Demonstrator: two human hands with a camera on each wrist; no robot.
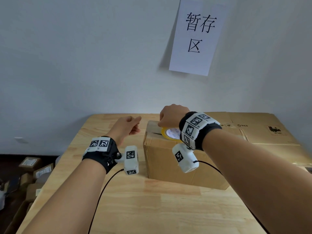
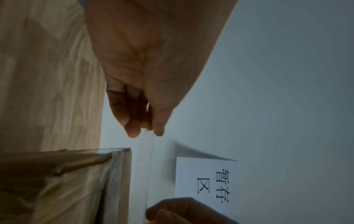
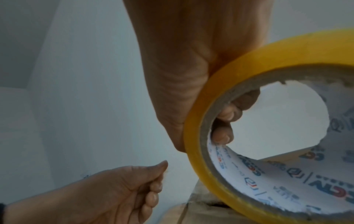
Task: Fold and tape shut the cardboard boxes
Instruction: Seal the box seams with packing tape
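Off to the right, flattened cartons [image 1: 263,130] lie on the tabletop [image 1: 152,208] behind the cardboard box [image 1: 168,159], and small parcels [image 1: 33,168] sit on the floor at left. The right hand [image 1: 172,115] grips the yellow tape roll [image 1: 169,134], fingers [image 3: 224,133] hooked through its core, with the roll resting on the box's top near its far left corner. The left hand [image 1: 125,126], just left of the box and above the tabletop, pinches the free end of a clear tape strip [image 2: 145,166] stretched from the roll. A paper sign [image 1: 195,38] hangs on the pale wall [image 1: 84,56].
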